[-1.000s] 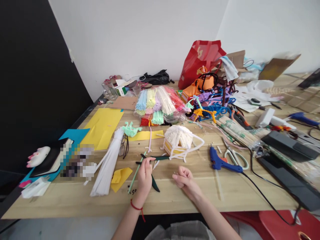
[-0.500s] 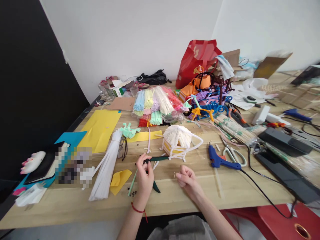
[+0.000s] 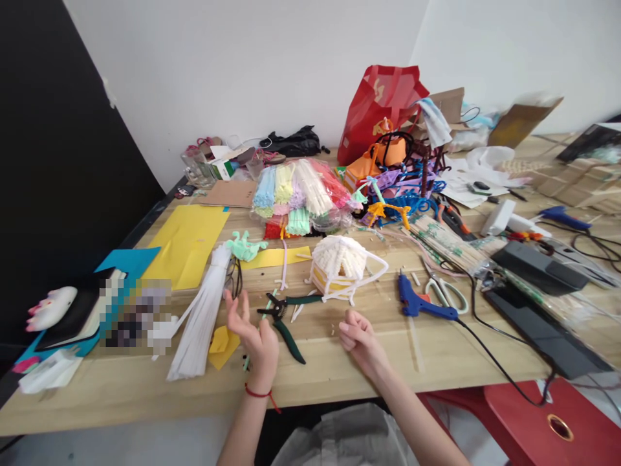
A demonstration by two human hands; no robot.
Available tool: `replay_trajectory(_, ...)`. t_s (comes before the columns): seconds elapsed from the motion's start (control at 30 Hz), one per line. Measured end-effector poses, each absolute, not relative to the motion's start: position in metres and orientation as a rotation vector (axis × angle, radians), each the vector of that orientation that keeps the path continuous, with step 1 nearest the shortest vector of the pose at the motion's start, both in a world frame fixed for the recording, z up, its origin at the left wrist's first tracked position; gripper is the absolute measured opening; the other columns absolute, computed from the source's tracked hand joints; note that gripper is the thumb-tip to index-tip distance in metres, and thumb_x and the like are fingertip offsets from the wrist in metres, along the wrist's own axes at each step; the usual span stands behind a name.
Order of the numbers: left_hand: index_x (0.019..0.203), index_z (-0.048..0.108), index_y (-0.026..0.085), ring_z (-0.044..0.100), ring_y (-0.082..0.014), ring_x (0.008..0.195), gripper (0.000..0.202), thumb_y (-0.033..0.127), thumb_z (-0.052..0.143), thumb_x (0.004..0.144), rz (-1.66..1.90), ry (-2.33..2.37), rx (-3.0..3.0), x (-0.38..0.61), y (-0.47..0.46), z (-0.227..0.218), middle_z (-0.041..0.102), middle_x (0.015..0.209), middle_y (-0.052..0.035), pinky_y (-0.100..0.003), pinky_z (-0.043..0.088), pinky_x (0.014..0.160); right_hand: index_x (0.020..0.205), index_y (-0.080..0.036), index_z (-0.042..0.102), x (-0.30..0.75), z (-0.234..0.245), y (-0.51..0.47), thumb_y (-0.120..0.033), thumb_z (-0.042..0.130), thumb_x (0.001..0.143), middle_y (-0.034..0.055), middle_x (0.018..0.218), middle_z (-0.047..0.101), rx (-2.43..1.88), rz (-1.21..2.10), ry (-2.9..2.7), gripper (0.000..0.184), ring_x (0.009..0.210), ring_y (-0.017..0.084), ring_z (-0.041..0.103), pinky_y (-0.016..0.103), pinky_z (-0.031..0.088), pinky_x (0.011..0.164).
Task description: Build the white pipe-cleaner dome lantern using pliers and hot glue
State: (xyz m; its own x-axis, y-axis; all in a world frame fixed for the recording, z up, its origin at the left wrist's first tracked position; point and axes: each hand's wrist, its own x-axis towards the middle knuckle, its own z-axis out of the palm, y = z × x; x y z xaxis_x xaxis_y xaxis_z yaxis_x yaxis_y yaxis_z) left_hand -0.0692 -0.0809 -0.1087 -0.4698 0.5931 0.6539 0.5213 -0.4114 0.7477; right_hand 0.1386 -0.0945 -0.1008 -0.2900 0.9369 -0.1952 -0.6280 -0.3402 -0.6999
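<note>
Left hand [image 3: 255,333] is raised just above the worktop [image 3: 339,378] near the middle of its near edge, palm up, grip spread, holding nothing. Green-handled pliers [image 3: 279,312] lie flat just beside its fingertips, jaws toward the far edge and handles splayed. A yellow paper scrap [image 3: 219,341] and a white pipe-cleaner bundle [image 3: 201,320] lie to its left. Right hand [image 3: 356,338] rests on the worktop, grip curled together; can't tell if anything is inside. A white woven basket [image 3: 339,262] sits behind both hands. Blue glue gun [image 3: 420,305] and scissors [image 3: 446,292] lie toward the right edge.
</note>
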Motion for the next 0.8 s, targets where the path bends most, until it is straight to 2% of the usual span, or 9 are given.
replay_trajectory(0.07, 0.129, 0.048, 0.021, 0.039, -0.0297, 0.144, 0.047, 0.006, 0.049, 0.084, 1.983, 1.801, 1.656, -0.074, -0.081, -0.106, 0.037, 0.155, -0.0165, -0.056, 0.028, 0.12, 0.062, -0.022, 0.024, 0.139, -0.101, -0.094, -0.032, 0.085, 0.07, -0.0124, 0.052, 0.017, -0.717, 1.834, -0.602, 0.063, 0.046, 0.004, 0.009, 0.023, 0.01, 0.044)
replay_trajectory(0.17, 0.092, 0.071, 0.023, 0.031, -0.0351, 0.145, 0.02, 0.01, 0.058, 0.084, 1.697, 2.033, 1.884, -0.076, -0.083, -0.107, 0.06, 0.133, -0.011, -0.066, 0.016, 0.119, 0.063, -0.022, 0.024, 0.14, -0.1, -0.094, -0.032, 0.085, 0.07, -0.0124, 0.053, 0.015, -0.701, 1.845, -0.587, 0.062, 0.046, 0.004, 0.008, 0.023, 0.01, 0.044)
replay_trajectory(0.23, 0.08, 0.074, 0.026, 0.025, -0.0399, 0.145, 0.018, 0.011, 0.066, 0.08, 1.489, 2.121, 2.049, -0.073, -0.083, -0.11, 0.063, 0.131, -0.0089, -0.072, 0.01, 0.115, 0.063, -0.022, 0.023, 0.14, -0.1, -0.093, -0.033, 0.084, 0.071, -0.0124, 0.053, 0.014, -0.688, 1.851, -0.577, 0.062, 0.046, 0.004, 0.008, 0.023, 0.01, 0.044)
replay_trajectory(0.37, 0.074, 0.075, 0.027, 0.019, -0.0468, 0.145, 0.006, 0.022, 0.079, 0.074, 1.317, 2.143, 2.14, -0.066, -0.082, -0.113, 0.06, 0.137, -0.0083, -0.08, 0.002, 0.11, 0.063, -0.022, 0.021, 0.143, -0.099, -0.093, -0.035, 0.083, 0.072, -0.0124, 0.053, 0.012, -0.668, 1.855, -0.554, 0.064, 0.046, 0.005, 0.007, 0.023, 0.01, 0.043)
replay_trajectory(0.5, 0.069, 0.07, 0.023, 0.022, -0.0468, 0.145, 0.016, 0.034, 0.079, 0.076, 1.046, 2.225, 2.129, -0.061, -0.084, -0.107, 0.057, 0.142, -0.0066, -0.08, 0.009, 0.111, 0.063, -0.022, 0.021, 0.144, -0.097, -0.093, -0.033, 0.082, 0.073, -0.012, 0.052, 0.013, -0.657, 1.86, -0.553, 0.063, 0.046, 0.006, 0.007, 0.023, 0.011, 0.044)
replay_trajectory(0.57, 0.073, 0.068, 0.022, 0.026, -0.0453, 0.144, 0.014, 0.03, 0.071, 0.083, 0.882, 2.254, 2.148, -0.058, -0.085, -0.104, 0.057, 0.142, -0.0066, -0.078, 0.016, 0.112, 0.063, -0.022, 0.022, 0.143, -0.095, -0.092, -0.033, 0.082, 0.073, -0.0119, 0.053, 0.013, -0.651, 1.865, -0.564, 0.062, 0.046, 0.005, 0.008, 0.023, 0.011, 0.044)
replay_trajectory(0.67, 0.079, 0.066, 0.018, 0.038, -0.0428, 0.139, 0.015, 0.021, 0.057, 0.091, 0.709, 2.23, 2.257, -0.052, -0.087, -0.103, 0.06, 0.137, -0.0126, -0.072, 0.027, 0.112, 0.062, -0.022, 0.023, 0.14, -0.095, -0.091, -0.035, 0.081, 0.073, -0.0117, 0.053, 0.015, -0.649, 1.869, -0.597, 0.061, 0.046, 0.005, 0.009, 0.022, 0.012, 0.044)
replay_trajectory(0.8, 0.081, 0.063, 0.016, 0.051, -0.0405, 0.129, 0.017, 0.016, 0.05, 0.093, 0.729, 2.204, 2.322, -0.044, -0.089, -0.1, 0.064, 0.127, -0.0192, -0.069, 0.034, 0.109, 0.062, -0.022, 0.027, 0.137, -0.097, -0.09, -0.038, 0.08, 0.075, -0.0114, 0.053, 0.018, -0.667, 1.843, -0.666, 0.057, 0.046, 0.005, 0.012, 0.021, 0.014, 0.044)
